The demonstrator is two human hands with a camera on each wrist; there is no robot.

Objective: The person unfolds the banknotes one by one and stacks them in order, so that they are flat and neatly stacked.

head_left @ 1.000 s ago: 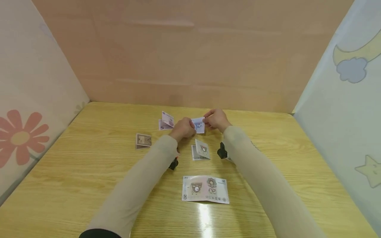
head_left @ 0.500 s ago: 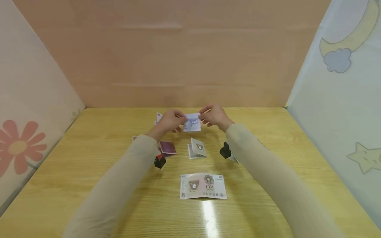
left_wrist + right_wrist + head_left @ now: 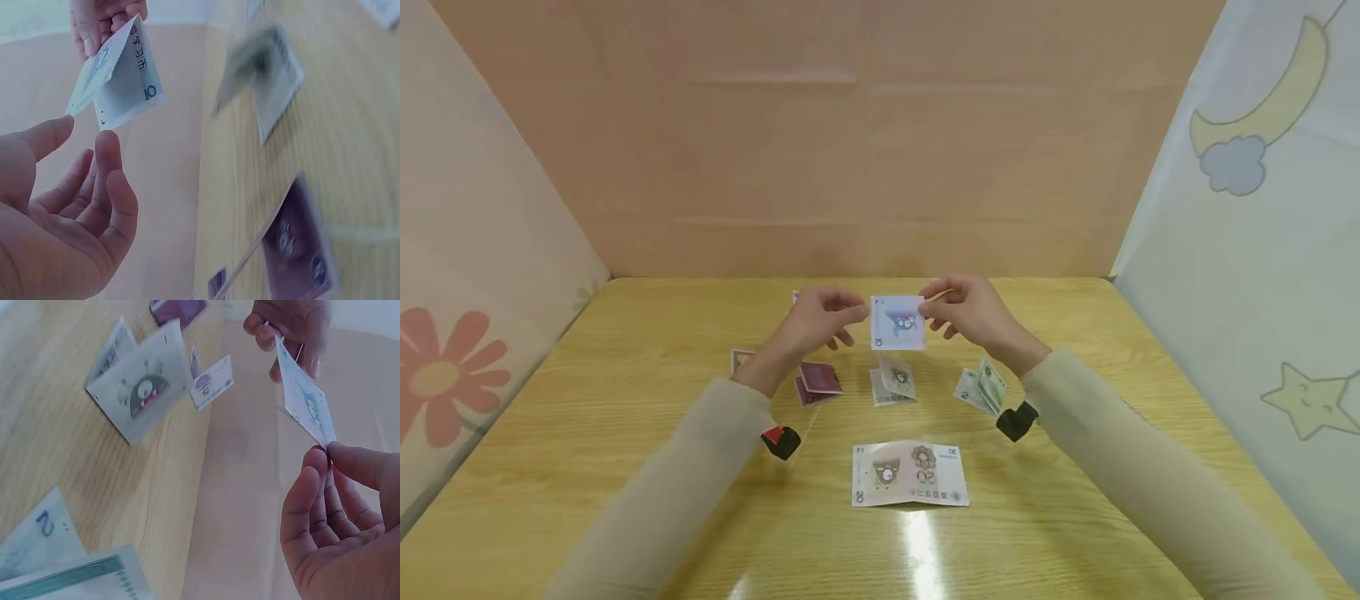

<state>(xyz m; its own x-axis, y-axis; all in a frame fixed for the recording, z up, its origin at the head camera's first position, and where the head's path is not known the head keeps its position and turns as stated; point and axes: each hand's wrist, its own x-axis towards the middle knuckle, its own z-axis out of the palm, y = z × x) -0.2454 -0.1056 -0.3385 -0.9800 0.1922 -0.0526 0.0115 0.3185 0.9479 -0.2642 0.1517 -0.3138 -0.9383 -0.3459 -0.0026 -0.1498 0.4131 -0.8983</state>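
Observation:
A folded blue 10 banknote [image 3: 898,323] is held up above the far part of the table. My right hand [image 3: 973,315] pinches its right end between thumb and fingertips, as the right wrist view shows. At its other end, my left hand [image 3: 816,321] has thumb and forefinger spread, the tips right at the edges of the two flaps. In the left wrist view the note's halves [image 3: 128,94] stand apart towards that hand. Below stand a folded grey banknote [image 3: 897,379], a folded purple banknote [image 3: 820,379] and a folded green 2 banknote [image 3: 988,387].
A creased 20 banknote [image 3: 910,475] lies nearer on the wooden table [image 3: 1037,508]. Behind the left arm, a brown banknote [image 3: 741,358] and a pinkish one [image 3: 795,296] are mostly hidden. A tan wall [image 3: 865,167] closes the back, with patterned walls at both sides.
Both hands have raised the blue banknote off the table and brought it closer. The left fingers have parted from a grip at its left edge. The green and purple banknotes have come into sight.

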